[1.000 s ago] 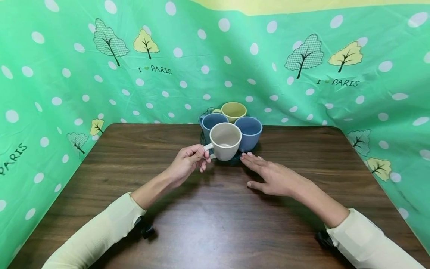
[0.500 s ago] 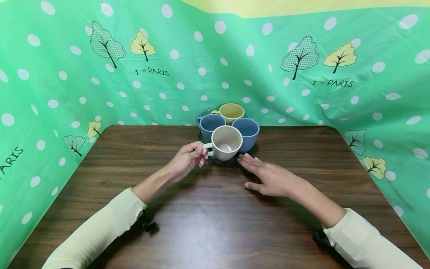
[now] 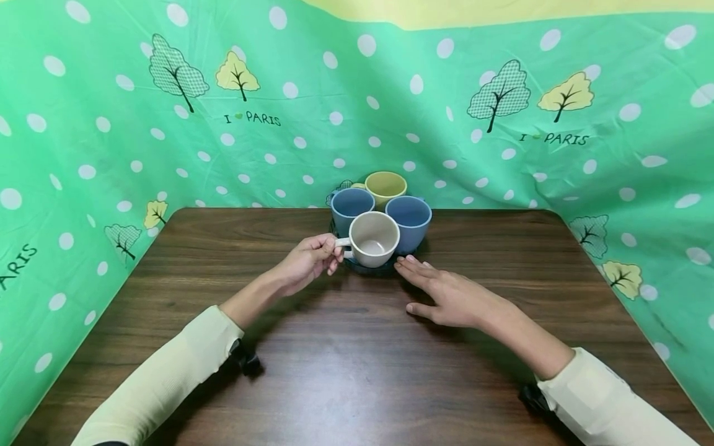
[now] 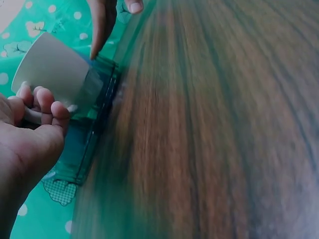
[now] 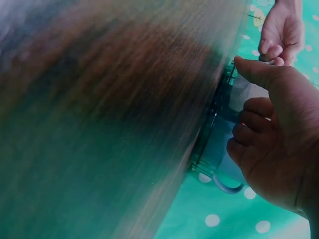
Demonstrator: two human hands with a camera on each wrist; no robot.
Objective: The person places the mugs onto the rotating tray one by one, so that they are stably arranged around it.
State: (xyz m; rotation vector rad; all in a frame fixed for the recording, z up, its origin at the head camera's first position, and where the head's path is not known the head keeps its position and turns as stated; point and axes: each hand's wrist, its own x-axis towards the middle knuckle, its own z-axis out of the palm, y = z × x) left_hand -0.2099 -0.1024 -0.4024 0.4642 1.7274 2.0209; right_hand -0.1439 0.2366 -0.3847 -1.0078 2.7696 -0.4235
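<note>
My left hand (image 3: 307, 263) pinches the handle of an off-white mug (image 3: 375, 241). That mug is upright or slightly tilted at the front of a translucent teal tray (image 3: 365, 269); in the left wrist view its lower part shows behind the tray's wall (image 4: 79, 149). Behind it on the tray stand a left blue mug (image 3: 352, 207), a right blue mug (image 3: 409, 226) and a yellow mug (image 3: 386, 184) at the back. My right hand (image 3: 452, 296) has its fingers extended, with the fingertips at the tray's front right edge. The mugs hide most of the tray.
The tray stands near the far edge of a dark wood-grain table (image 3: 357, 359). A green dotted cloth (image 3: 312, 124) with printed trees hangs behind and at both sides. Black straps with small devices sit at both wrists, under the sleeves (image 3: 173, 365).
The off-white mug has come down a little onto the front of the tray, my left hand still on its handle. My right hand stays at the tray's edge. The head view shifted slightly.
</note>
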